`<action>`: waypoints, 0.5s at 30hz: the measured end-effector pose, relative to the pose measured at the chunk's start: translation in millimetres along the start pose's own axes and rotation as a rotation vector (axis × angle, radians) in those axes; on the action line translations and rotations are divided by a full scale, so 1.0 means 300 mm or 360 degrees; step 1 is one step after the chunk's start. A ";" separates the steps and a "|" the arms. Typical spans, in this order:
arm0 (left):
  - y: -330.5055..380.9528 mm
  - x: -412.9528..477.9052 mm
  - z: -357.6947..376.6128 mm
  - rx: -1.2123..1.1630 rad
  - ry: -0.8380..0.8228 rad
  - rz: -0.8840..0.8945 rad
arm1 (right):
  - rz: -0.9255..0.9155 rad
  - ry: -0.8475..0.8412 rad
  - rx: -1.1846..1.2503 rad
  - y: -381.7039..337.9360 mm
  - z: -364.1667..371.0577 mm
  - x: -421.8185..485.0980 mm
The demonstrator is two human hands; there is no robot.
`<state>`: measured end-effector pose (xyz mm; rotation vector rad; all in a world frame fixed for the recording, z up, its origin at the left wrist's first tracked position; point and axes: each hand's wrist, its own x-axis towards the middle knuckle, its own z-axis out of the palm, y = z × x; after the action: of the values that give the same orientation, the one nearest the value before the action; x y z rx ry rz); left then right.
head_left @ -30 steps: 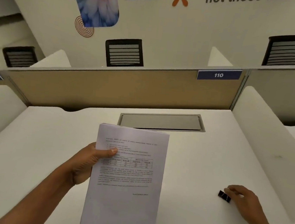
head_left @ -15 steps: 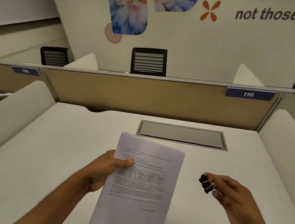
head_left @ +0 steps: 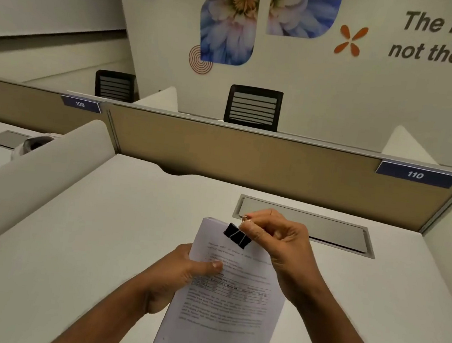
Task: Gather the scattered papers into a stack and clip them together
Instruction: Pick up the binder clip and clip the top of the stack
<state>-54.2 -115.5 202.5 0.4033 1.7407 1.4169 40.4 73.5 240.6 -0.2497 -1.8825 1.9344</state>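
A stack of white printed papers point(head_left: 223, 309) is held up above the white desk point(head_left: 84, 240). My left hand point(head_left: 176, 275) grips the stack's left edge, thumb lying across the top sheet. A black binder clip point(head_left: 237, 235) sits at the stack's top edge, near the middle. My right hand point(head_left: 281, 245) pinches the clip's wire handles from the right. Whether the clip's jaws grip the sheets or only touch them cannot be told.
A grey metal cable flap point(head_left: 306, 225) is set into the desk behind the hands. Tan partition panels point(head_left: 249, 157) and white side dividers point(head_left: 36, 169) enclose the desk. Black chairs point(head_left: 253, 108) stand beyond the partition.
My right hand picked the binder clip up from the desk at the right and carried it to the stack's top edge. My left hand kept holding the papers. The camera panned left.
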 end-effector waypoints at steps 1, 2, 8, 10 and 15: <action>0.003 -0.013 -0.016 0.0003 -0.0008 0.0012 | -0.0033 0.0000 0.0002 -0.012 0.016 0.014; 0.006 -0.025 -0.031 0.0013 -0.0018 0.0026 | -0.0063 -0.0004 0.0001 -0.022 0.032 0.027; 0.011 -0.078 -0.111 0.0098 -0.0050 0.0124 | -0.0139 -0.0096 -0.0031 -0.062 0.113 0.081; 0.012 -0.090 -0.134 0.0098 -0.0048 0.0144 | -0.0146 -0.0144 -0.0028 -0.072 0.137 0.091; 0.012 -0.117 -0.181 0.0103 -0.0019 0.0160 | -0.0150 -0.0276 0.0056 -0.088 0.189 0.101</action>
<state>-75.3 -174.0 220.6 0.5400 1.7817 1.4282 -5.7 34.4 275.1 0.0186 -1.9283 1.9784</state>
